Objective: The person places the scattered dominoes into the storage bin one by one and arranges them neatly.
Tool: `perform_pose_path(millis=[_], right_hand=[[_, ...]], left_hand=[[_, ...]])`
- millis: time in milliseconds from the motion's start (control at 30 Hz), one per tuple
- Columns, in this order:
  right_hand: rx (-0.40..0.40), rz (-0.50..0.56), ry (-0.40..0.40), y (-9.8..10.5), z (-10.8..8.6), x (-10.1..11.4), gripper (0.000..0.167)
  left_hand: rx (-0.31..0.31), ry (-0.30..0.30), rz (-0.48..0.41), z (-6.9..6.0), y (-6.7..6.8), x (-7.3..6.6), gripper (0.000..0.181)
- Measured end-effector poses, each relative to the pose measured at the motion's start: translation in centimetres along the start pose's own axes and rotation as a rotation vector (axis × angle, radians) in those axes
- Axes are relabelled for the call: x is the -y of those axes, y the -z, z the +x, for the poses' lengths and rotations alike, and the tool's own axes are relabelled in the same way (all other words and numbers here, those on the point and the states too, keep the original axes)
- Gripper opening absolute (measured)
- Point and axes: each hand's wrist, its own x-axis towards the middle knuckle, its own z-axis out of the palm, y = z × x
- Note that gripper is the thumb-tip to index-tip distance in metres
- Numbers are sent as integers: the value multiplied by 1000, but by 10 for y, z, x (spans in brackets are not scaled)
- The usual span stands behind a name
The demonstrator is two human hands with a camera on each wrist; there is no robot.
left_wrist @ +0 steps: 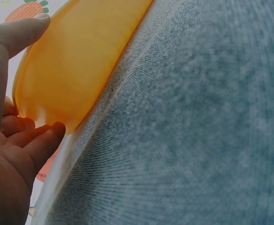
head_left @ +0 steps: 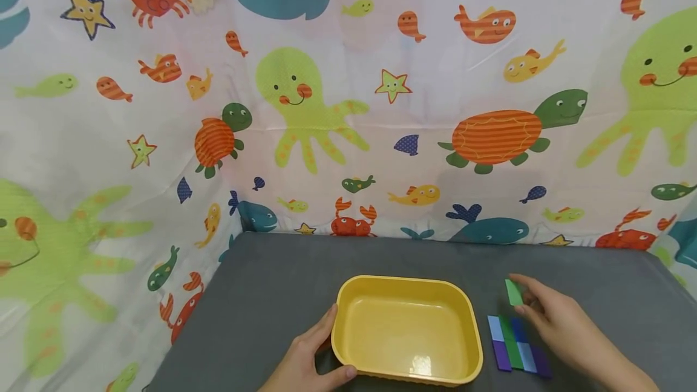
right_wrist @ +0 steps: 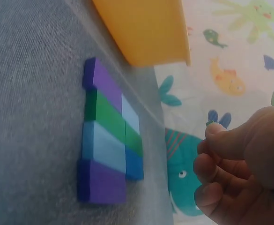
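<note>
A yellow plastic tub (head_left: 403, 334) stands in the middle near the table's front, with nothing inside. My left hand (head_left: 311, 352) holds its near left corner, fingers along the left wall and thumb at the front; the left wrist view shows fingertips against the tub wall (left_wrist: 80, 61). Between thumb and fingers my right hand (head_left: 563, 322) pinches a green block (head_left: 513, 293), raised above the far end of a cluster of flat blocks. That cluster lies right of the tub: light blue (head_left: 495, 328), purple (head_left: 501, 356), green (head_left: 510, 343) and blue (head_left: 519, 330) pieces set side by side.
The dark grey table (head_left: 283, 271) reaches back to a white curtain (head_left: 337, 107) printed with sea animals, which also hangs along the left side. A narrow strip of table separates the tub from the blocks.
</note>
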Motion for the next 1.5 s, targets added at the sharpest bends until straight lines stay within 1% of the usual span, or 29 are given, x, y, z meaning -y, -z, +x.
perform_pose_path(millis=[100,267,467,600,633,700,767,867,933,1000,1133,1300,1400,1500], right_hand=[[17,5,-9,2,3,8,52],[19,20,18,3,5,19,52],[50,51,33,6,7,30,54],[40,51,55,9,7,37,54],[41,53,56,9,7,40,54],[54,68,58,9,6,45,55],[53,79,72,9,6,52,55],[61,117,103,6,7,64,55],[71,150,135,1,8,71,54],[91,185,146,-4,9,77,54],[126,225,152,-9,10,85,54],[147,217,182,-8,12,92,52],[159,217,184,-6,13,96,52],[171,237,183,-7,15,99,53]], left_hand=[[0,-13,9,1,0,0,101],[1,4,14,1,0,-2,100],[8,-14,21,1,1,-3,99],[15,-54,21,4,4,-3,99],[19,-52,23,5,4,-4,99],[28,-75,14,5,5,-3,98],[30,-80,9,5,5,-2,98],[19,-63,26,0,7,-1,99],[9,-32,37,-4,8,-1,100],[2,-3,43,-8,10,0,101],[4,14,21,-13,10,0,99],[7,12,38,-9,7,0,100],[15,-5,44,-3,3,0,101],[25,-13,29,0,0,-1,101]])
